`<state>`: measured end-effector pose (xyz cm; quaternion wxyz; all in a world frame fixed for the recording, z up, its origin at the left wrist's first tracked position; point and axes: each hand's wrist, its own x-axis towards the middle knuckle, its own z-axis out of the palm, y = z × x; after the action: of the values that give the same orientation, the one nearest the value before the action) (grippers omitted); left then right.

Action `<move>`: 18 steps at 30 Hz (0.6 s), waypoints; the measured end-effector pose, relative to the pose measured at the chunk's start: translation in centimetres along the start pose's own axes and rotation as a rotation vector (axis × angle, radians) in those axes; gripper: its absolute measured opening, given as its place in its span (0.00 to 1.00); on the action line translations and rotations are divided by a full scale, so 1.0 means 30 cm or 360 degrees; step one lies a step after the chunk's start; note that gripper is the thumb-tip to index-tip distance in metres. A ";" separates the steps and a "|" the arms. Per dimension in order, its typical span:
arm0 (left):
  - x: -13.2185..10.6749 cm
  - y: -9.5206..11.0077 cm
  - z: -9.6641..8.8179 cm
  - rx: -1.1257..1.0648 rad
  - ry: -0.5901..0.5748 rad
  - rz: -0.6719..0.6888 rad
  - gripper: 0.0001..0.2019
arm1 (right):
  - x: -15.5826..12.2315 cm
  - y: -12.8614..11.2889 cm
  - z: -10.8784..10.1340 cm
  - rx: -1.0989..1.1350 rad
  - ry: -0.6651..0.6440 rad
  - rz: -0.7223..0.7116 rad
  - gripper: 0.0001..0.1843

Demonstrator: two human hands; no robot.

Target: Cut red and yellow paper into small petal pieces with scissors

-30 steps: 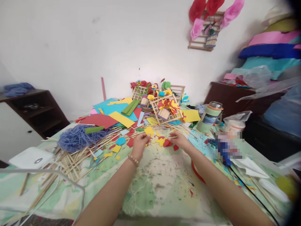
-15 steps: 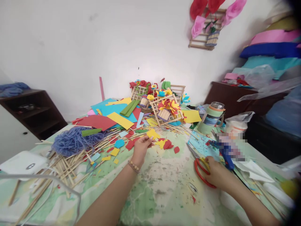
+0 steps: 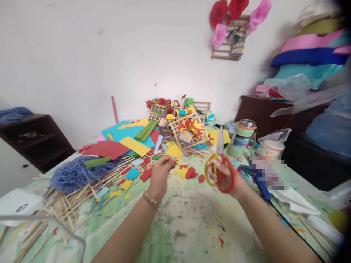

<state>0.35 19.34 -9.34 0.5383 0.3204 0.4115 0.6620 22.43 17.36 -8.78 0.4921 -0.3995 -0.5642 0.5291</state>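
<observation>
Between thumb and fingers, my left hand (image 3: 161,174) pinches a small yellow paper piece (image 3: 174,151) above the table. My right hand (image 3: 222,174) is closed round the handles of a pair of scissors (image 3: 220,140), one handle yellow and one red, with the blades pointing up and away. The blades look closed together. Below and between the hands lie red paper petals (image 3: 191,173) and yellow cut pieces (image 3: 182,171). A blue paper piece (image 3: 132,174) and small yellow squares (image 3: 126,184) rest left of my left hand.
Coloured paper sheets (image 3: 104,145), blue yarn (image 3: 79,175) and thin wooden sticks (image 3: 65,206) cover the left. Stick frames with paper flowers (image 3: 189,131) stand at the back. A green bottle (image 3: 240,138), a glue gun (image 3: 260,184) and white tissue (image 3: 296,200) are on the right.
My right hand has lifted the scissors off the table and brought them up and left, blades now upright. My left hand still holds the yellow paper, raised slightly. The view has shifted a little.
</observation>
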 end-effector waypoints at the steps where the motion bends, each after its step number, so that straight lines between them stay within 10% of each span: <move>1: -0.005 0.007 0.024 -0.0048 -0.0008 0.0023 0.24 | 0.015 0.030 0.031 0.0194 -0.0100 0.0013 0.31; 9: -0.057 -0.019 0.125 -0.0307 0.0203 0.0115 0.28 | -0.042 0.290 0.112 0.0375 -0.0397 -0.0129 0.36; 18: -0.135 -0.104 0.114 0.0010 0.0190 0.0228 0.26 | -0.124 0.294 0.156 0.0132 -0.0478 -0.0029 0.32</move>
<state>5.60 16.33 -10.48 0.4631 0.3105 0.4210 0.7155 17.97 13.86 -17.80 0.4230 -0.2900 -0.6128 0.6012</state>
